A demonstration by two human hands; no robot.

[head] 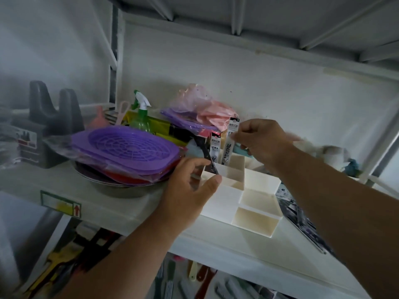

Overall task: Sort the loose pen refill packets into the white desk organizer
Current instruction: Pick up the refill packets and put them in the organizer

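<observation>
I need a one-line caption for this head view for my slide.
Right hand lowers a pen refill packet into the white plastic desk organizer; left hand steadies it.

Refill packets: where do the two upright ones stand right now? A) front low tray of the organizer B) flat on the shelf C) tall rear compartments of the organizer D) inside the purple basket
C: both refill packets stand upright in the tall rear compartments of the white organizer, with the right hand pinching the taller one and the left hand holding the organizer's left edge.
</observation>
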